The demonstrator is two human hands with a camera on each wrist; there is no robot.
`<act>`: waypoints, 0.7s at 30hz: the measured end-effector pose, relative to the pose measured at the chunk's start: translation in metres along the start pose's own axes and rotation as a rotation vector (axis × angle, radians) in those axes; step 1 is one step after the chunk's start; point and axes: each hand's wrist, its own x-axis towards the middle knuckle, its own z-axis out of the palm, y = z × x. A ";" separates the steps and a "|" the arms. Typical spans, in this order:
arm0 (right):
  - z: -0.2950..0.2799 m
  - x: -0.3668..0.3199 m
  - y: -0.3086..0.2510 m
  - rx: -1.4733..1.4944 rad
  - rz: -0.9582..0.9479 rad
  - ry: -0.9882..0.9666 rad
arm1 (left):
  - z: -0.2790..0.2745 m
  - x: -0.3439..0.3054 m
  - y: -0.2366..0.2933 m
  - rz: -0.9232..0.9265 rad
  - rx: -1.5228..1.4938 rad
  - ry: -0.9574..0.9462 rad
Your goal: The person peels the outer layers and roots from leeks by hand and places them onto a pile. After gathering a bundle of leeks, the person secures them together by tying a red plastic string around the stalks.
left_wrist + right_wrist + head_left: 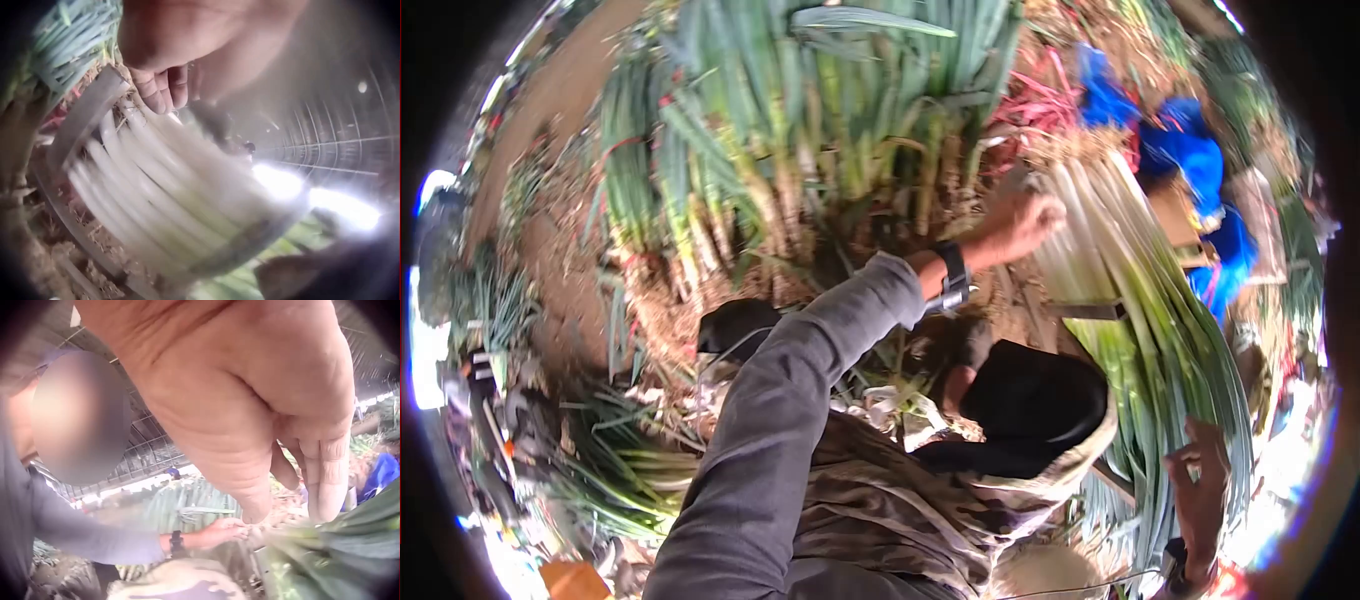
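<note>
Long leeks [1120, 260] lie side by side, white root ends toward the back and green leaves toward the front. My left hand [1022, 215], below a dark watch, is at their root ends with its fingers bent. In the left wrist view its fingertips [164, 100] come down right by the white stalks [144, 156]; whether they pinch a stalk I cannot tell. Over the leafy end hangs my right hand [1200, 475], thumb and fingers apart with a gap between them. The right wrist view shows that hand [250, 406] above the green leaves [350, 550], holding nothing.
Leek bundles [800, 130] stand upright at the back left, on soil. Pink ties [1040, 100] and blue plastic [1185, 150] lie behind the leeks. A metal bar [1090, 310] runs by the leeks. A person in a dark hood [1035, 395] is close in front.
</note>
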 end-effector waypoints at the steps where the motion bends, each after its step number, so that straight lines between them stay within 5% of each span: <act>1: 0.004 0.002 -0.014 0.037 -0.071 -0.039 | -0.017 -0.019 0.014 -0.032 -0.010 -0.089; 5: 0.016 0.013 -0.086 0.124 -0.256 -0.181 | -0.084 -0.084 0.045 -0.155 -0.124 -0.126; 7: 0.020 0.024 -0.122 0.146 -0.367 -0.247 | -0.132 -0.103 0.063 -0.407 -0.259 -0.047; 11: 0.050 0.052 -0.194 0.174 -0.499 -0.377 | -0.226 -0.141 0.059 -0.571 -0.473 0.463; 13: 0.075 0.064 -0.239 0.341 -0.390 -0.465 | -0.268 -0.167 0.050 -0.660 -0.578 0.792; 15: 0.108 0.083 -0.263 0.498 -0.378 -0.570 | -0.311 -0.193 0.038 -0.629 -0.651 0.975; 16: 0.128 0.095 -0.274 0.572 -0.388 -0.627 | -0.333 -0.211 0.029 -0.493 -0.739 0.992; 21: 0.254 0.137 -0.292 0.572 -0.382 -0.810 | -0.382 -0.259 0.058 -0.413 -0.629 1.126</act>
